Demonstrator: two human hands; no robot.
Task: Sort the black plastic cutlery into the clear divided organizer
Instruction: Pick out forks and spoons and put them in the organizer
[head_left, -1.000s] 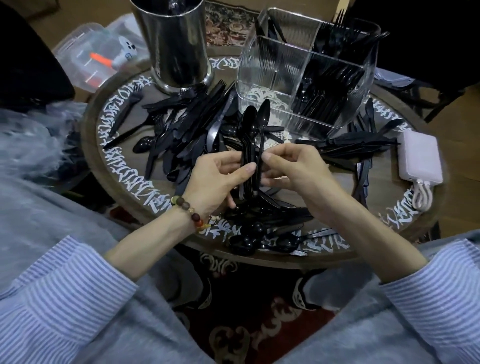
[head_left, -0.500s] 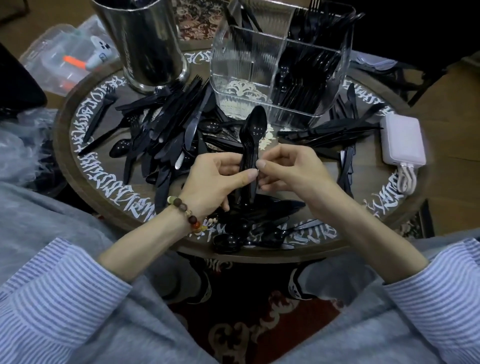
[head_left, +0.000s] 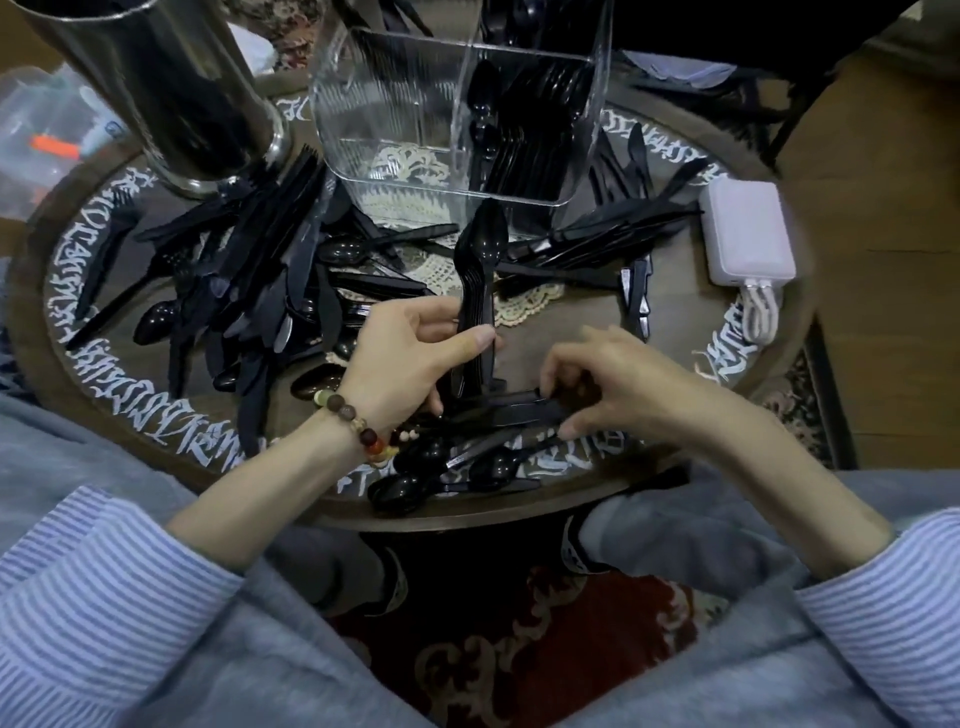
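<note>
Gathering step: left hand fingers grip nested spoon stack upright; right hand fingers pinch loose cutlery on counter; next, probably adding it, then clear organizer.

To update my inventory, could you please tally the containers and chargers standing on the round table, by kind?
Clear divided organizer: 1
Metal canister: 1
White charger: 1
Total: 3

Glossy black plastic spoons, clear ribbed plastic organizer, shiny metal canister, wooden table.
</note>
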